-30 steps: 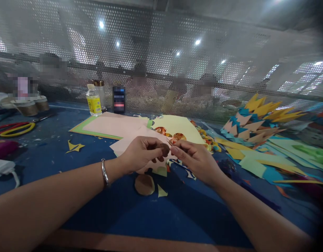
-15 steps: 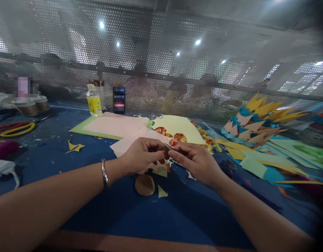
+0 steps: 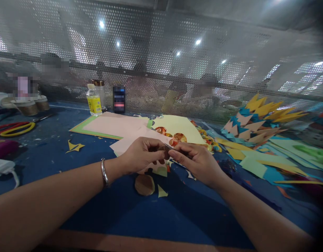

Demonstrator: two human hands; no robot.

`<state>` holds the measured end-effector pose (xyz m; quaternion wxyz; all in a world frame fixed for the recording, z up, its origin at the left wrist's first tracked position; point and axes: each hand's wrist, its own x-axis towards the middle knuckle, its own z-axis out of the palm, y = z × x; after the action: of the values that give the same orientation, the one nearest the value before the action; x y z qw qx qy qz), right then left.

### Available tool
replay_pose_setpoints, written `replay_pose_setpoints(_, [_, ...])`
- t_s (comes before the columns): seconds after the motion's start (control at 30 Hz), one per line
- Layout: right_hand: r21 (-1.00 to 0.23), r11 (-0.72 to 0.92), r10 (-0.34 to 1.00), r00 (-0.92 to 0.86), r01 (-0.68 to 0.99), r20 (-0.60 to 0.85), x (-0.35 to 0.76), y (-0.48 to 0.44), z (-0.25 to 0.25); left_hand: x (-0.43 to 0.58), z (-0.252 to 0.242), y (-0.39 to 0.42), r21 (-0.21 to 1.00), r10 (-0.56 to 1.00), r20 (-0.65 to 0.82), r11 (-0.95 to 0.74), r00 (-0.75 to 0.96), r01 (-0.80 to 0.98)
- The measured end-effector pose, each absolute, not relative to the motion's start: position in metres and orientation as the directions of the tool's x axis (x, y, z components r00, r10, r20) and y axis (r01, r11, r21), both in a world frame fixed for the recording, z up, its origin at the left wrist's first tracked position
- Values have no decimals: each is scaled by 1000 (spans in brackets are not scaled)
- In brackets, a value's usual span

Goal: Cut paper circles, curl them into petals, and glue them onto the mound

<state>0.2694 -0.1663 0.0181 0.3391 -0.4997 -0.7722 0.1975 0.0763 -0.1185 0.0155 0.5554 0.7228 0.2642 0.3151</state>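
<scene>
My left hand [image 3: 145, 154] is closed, thumb and fingertips pinched together, with a silver bracelet on the wrist. What it pinches is small and mostly hidden by the fingers. Against it, my right hand [image 3: 195, 161] is closed around a thin grey pointed tool [image 3: 167, 146], whose tip reaches the left fingertips; its kind does not show. Beneath the hands are pale pink paper [image 3: 119, 146] and cut scraps. Nearer me on the blue table lie a round brown piece [image 3: 145, 185] with a pale edge and a pale yellow-green paper scrap [image 3: 162, 191].
Pink sheets [image 3: 114, 124], a pale yellow sheet [image 3: 182, 124] and orange round pieces [image 3: 179, 138] lie beyond the hands. At right stand a spiky folded-paper piece [image 3: 252, 124] and paper strips [image 3: 253, 164]. Yellow-handled scissors [image 3: 18, 130], a bottle [image 3: 94, 101] and a phone [image 3: 119, 99] are left.
</scene>
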Motion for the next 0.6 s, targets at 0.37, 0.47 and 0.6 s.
replay_pose_setpoints(0.37, [-674, 405, 909, -189, 618, 372, 268, -166, 21, 76, 20, -121, 966, 728, 158, -254, 667, 48])
replay_pose_setpoints(0.47, [-738, 334, 934, -102, 586, 342, 269, -164, 20, 76, 21, -123, 975, 740, 109, -211, 663, 74])
replay_pose_setpoints(0.6, [-744, 312, 939, -72, 590, 336, 270, -162, 19, 76, 19, -125, 955, 720, 6, -210, 694, 210])
